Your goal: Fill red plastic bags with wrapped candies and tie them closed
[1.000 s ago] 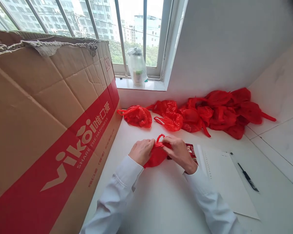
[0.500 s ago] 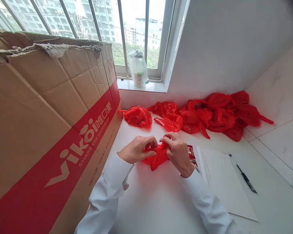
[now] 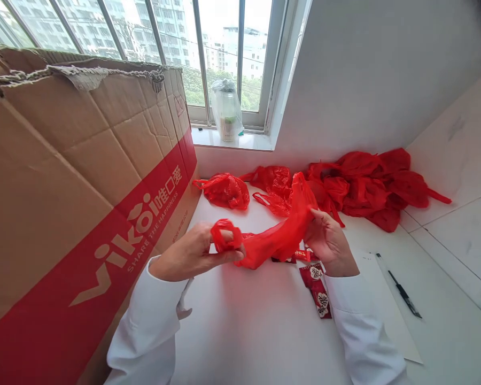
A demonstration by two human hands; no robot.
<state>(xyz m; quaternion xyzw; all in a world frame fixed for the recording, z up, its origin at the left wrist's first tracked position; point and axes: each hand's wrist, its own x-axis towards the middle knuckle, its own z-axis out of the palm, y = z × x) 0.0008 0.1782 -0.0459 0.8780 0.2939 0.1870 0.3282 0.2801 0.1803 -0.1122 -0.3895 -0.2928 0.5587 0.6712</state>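
A thin red plastic bag (image 3: 268, 240) is stretched out sideways above the white table. My left hand (image 3: 194, 251) is closed on one end of it, with a loop of the plastic bunched around the fingers. My right hand (image 3: 328, 240) pinches the other end, its palm partly turned toward me. Below my right hand lie small dark red snack packets (image 3: 316, 291) with white printed labels. A brighter red packet (image 3: 303, 255) shows partly under the bag.
A large cardboard box (image 3: 84, 160) fills the left side. Along the wall lie several crumpled red bags (image 3: 364, 187). To the right are a sheet of paper (image 3: 385, 315) and a black pen (image 3: 404, 293). A bagged jar (image 3: 227, 115) stands on the windowsill.
My hands have moved apart, drawing the crumpled red bag out between them. Snack packets beneath my right hand now show more fully. The right forearm now covers more of the paper.
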